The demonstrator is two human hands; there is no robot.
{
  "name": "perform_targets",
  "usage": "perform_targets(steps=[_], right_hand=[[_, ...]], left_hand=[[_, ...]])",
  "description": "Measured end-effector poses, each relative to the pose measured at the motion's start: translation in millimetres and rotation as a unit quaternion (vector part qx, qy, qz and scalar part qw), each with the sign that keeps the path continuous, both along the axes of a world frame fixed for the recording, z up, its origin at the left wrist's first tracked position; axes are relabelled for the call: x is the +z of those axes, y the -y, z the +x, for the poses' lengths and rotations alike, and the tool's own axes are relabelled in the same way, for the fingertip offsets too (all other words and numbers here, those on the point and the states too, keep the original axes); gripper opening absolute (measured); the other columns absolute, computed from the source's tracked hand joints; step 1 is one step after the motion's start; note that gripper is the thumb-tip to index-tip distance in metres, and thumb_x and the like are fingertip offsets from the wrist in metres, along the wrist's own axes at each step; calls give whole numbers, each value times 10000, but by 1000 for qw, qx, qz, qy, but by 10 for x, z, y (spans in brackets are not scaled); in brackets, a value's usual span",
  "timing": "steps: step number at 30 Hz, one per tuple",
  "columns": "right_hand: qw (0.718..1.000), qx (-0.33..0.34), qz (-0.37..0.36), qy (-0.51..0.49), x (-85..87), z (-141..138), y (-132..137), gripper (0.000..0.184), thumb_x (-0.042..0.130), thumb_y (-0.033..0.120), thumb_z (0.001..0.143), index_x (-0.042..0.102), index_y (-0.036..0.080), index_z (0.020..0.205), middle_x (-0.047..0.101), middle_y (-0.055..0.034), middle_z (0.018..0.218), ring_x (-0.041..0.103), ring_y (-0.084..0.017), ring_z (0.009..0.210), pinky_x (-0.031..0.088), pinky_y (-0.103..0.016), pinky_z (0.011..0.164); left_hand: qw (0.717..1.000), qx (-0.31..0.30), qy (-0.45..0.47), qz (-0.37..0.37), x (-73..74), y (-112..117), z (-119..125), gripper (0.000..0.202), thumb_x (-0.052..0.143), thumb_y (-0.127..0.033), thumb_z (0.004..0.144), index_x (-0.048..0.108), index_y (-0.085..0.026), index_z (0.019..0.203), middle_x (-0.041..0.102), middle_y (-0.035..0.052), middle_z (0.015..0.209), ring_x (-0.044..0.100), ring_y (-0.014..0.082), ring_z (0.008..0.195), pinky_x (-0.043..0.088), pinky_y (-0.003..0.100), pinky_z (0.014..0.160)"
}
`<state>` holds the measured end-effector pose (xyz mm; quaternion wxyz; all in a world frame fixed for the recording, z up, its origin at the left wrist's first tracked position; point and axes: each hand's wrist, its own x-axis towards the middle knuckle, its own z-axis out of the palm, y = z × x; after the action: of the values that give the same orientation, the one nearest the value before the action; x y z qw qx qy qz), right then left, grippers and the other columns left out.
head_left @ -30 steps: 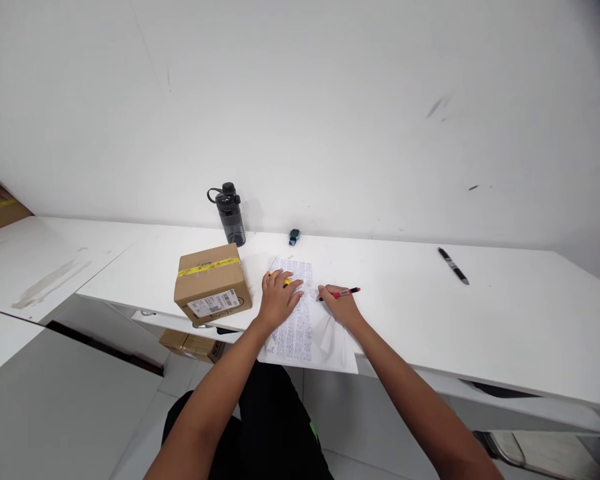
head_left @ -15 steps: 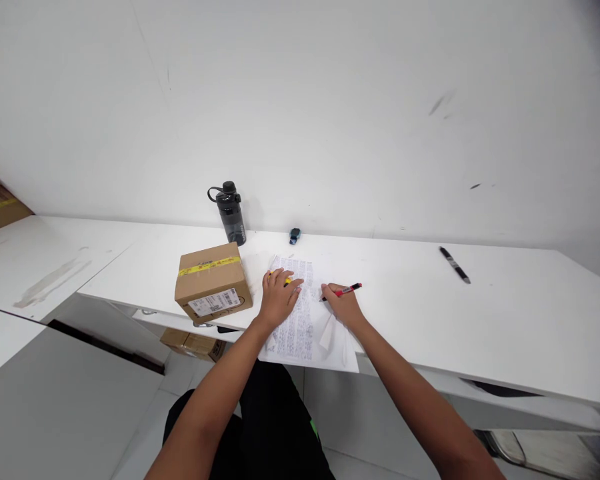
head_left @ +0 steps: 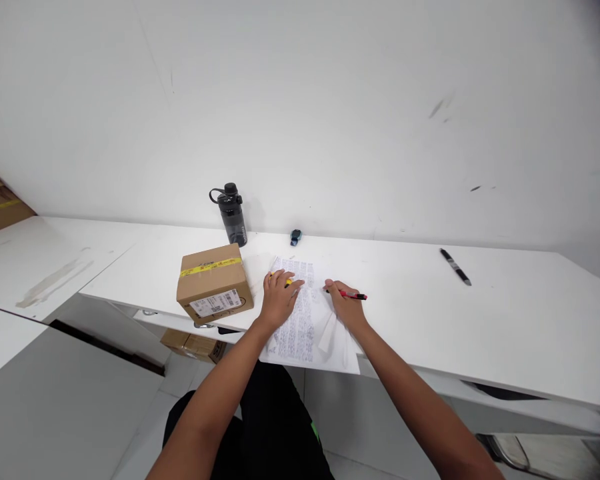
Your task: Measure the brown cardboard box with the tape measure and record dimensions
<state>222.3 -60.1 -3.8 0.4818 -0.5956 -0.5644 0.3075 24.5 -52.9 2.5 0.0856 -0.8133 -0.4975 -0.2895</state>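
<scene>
Right fingers [head_left: 329, 284] hold one red pen [head_left: 354, 295], one black pen [head_left: 455, 267] apart.

light is bright, shadows soft, the upper-right corner dark.

The person wears black trousers [head_left: 285, 427], seen at six o'clock, with a small bright green mark [head_left: 315, 432] on their four o'clock edge. Left forearm [head_left: 225, 393], at seven o'clock, and right forearm [head_left: 415, 393], near five, are bare, as are left hand [head_left: 277, 299] and right hand [head_left: 348, 308].
</scene>
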Motion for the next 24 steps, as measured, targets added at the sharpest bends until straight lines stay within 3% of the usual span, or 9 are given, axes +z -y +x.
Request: perform_targets(steps=[3,7,11,15,24], right_hand=[[1000,-7,27,0,0,-8,-3,436,506,619,819,676,217,812,665,-18,751,586,-190,722,435,-294,666],[997,4,75,26,-76,9,-50,457,517,555,824,625,196,1085,660,-40,821,582,-189,716,459,-314,707],[998,-4,49,40,-168,32,-127,504,480,447,827,543,193,1258,682,-59,948,525,-144,574,460,-318,633],[998,-21,37,47,-192,26,-163,524,496,378,797,523,210,1292,687,-56,1053,481,-127,534,458,-321,645],[998,-21,40,40,-175,16,-147,485,488,367,800,547,200,1252,716,-59,1045,469,-138,520,457,-330,645]], left_hand=[[1000,1,2,-1,4,5,1,273,483,-256,925,641,-331,1134,579,23,1247,405,241,1263,245,500,1107],[1000,-1,2,-5,11,11,1,278,479,-253,926,640,-332,1138,581,24,1247,409,243,1261,247,500,1107],[1000,1,2,-10,9,12,2,281,475,-250,927,639,-333,1139,581,23,1248,412,242,1258,239,498,1112],[1000,2,1,-15,7,11,2,281,470,-255,930,638,-332,1142,578,20,1253,404,241,1264,235,494,1115],[1000,1,2,-13,8,10,2,288,473,-248,928,633,-346,1147,582,24,1249,416,246,1260,247,506,1111]])
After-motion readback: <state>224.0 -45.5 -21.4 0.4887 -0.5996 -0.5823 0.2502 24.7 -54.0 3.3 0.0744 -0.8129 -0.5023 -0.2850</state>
